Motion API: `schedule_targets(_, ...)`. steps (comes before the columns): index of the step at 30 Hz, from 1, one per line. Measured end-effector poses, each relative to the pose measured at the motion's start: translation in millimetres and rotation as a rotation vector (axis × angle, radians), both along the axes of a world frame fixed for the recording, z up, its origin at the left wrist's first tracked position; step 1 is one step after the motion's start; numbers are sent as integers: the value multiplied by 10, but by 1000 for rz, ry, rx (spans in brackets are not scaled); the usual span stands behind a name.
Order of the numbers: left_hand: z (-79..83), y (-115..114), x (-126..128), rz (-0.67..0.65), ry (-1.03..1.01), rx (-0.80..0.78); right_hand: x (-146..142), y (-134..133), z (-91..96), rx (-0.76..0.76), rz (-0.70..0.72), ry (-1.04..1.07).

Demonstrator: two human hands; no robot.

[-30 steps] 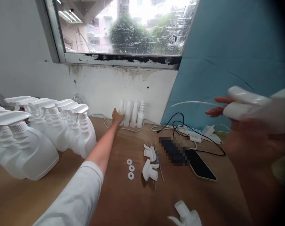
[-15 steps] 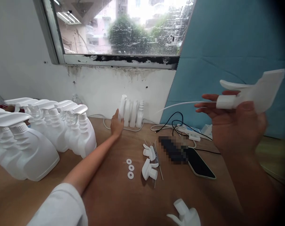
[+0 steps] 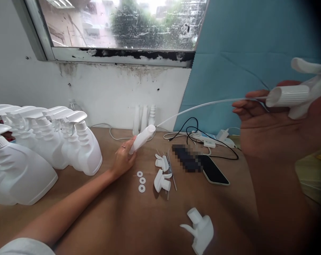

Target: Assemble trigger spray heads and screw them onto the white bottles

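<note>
My left hand (image 3: 122, 161) is stretched out over the wooden table (image 3: 118, 226), closed round a small white empty bottle (image 3: 143, 138) that it holds tilted, neck up and to the right. My right hand (image 3: 266, 127) is raised close to the camera at the right, holding a white trigger spray head (image 3: 295, 94) by its ribbed collar. The head's long thin dip tube (image 3: 202, 104) reaches left, its tip just at the small bottle's mouth. Three more small white bottles (image 3: 144, 118) stand against the wall behind.
Several finished white spray bottles (image 3: 78, 148) crowd the table's left side. Three white washers (image 3: 141, 181), loose trigger parts (image 3: 161, 173) and another spray head (image 3: 201, 230) lie mid-table. A dark phone (image 3: 212, 173), cables and a charger (image 3: 205, 140) lie at the back right.
My left hand has taken one small bottle from the row at the wall and drawn it back towards me. My right hand has swung the spray head so its tube points at the bottle.
</note>
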State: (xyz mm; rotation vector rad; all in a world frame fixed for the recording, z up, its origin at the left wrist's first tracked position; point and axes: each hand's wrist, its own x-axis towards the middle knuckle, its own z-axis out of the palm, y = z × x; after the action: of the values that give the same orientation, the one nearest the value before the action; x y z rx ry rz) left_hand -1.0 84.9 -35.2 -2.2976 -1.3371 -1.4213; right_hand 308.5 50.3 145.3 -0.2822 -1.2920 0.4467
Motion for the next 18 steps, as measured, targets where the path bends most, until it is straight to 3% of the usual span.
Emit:
schedule_targets(10,63,-104,14,-29,31,1,-196,-19,-38,-131,63,-32)
schedule_targets(18,144,-465,-43,-18,119,13,-765,212,-201,-311,367,-283)
